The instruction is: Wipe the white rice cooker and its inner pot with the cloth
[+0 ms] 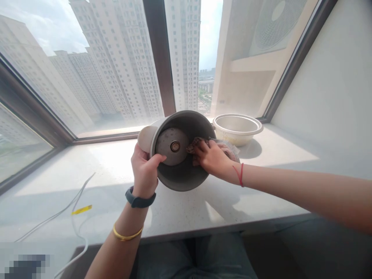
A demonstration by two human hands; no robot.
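Observation:
A rice cooker body (186,182) is tilted so that its open mouth faces me; inside, a round heating plate (167,145) with a central sensor shows. My left hand (147,166) grips its left rim, thumb over the edge and fingers behind. At the right side of the mouth, my right hand (213,157) is closed on a crumpled brownish cloth (194,145), which reaches into the cooker near the inner wall. Behind my right hand stands the inner pot (236,131), upright, with a wide rim.
The pale windowsill (110,186) carries a thin cable (62,211) with a yellow tag (81,210) at the left. Window panes with a dark frame (158,50) rise behind, and a white wall (328,89) bounds the right side. The sill's front edge is close to my legs.

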